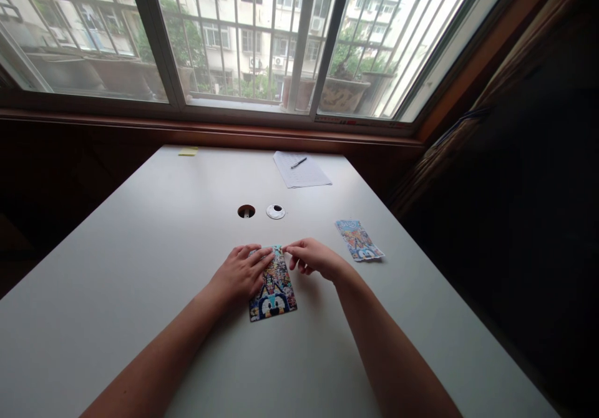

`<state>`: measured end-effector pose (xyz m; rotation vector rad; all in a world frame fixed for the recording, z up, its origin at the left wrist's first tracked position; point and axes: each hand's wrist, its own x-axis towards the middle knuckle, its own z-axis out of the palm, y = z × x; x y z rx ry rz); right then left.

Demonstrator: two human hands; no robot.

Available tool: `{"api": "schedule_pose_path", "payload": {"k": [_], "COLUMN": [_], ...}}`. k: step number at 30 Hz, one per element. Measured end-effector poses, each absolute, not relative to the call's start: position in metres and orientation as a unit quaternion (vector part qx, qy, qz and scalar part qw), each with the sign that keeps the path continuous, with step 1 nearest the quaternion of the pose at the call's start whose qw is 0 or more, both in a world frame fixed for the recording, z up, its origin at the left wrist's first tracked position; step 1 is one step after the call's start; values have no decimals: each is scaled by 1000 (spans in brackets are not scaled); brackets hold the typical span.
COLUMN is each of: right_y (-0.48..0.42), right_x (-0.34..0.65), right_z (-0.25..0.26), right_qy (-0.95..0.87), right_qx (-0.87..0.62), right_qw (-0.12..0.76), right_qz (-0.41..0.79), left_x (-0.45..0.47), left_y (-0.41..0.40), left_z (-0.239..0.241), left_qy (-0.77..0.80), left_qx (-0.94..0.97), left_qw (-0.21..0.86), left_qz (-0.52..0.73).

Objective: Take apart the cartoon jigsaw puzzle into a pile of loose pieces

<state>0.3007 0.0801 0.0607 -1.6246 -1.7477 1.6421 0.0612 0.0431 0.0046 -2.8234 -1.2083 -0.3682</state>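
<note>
A small, colourful jigsaw puzzle [279,287] lies flat on the white table, with a blue cartoon dog's head at its near end. My left hand [243,271] rests palm down over the puzzle's left side, fingers spread, covering part of the picture. At the far right corner, the stretched index finger of my right hand [311,257] touches the puzzle's edge. The other fingers of that hand curl loosely beneath it, and no object shows in them. To the right lies a picture sheet [359,241] with a matching design, its near edge ragged.
Two round holes open in the table, one bare [246,211] and one with a white cover ring [270,214]. Farther back lie paper sheets [304,178] with a pen [298,163] on top. Yellow notes [188,151] sit at the far left edge, below a barred window.
</note>
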Motion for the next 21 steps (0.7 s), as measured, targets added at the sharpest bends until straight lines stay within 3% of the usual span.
{"api": "schedule_pose_path", "payload": {"k": [13,21], "right_y": [50,45], "right_x": [302,304], "right_z": [40,44], "right_qy": [-377,-246], "right_qx": [-441,-440], "right_qw": [300,330], "right_qz": [758,798], "left_x": [62,63], "left_y": [42,42], "left_z": [7,7], "left_qy": [-393,-391], "left_qx": [-911,-912], "left_qw": [7,7], "left_qz": [-124,-126]}}
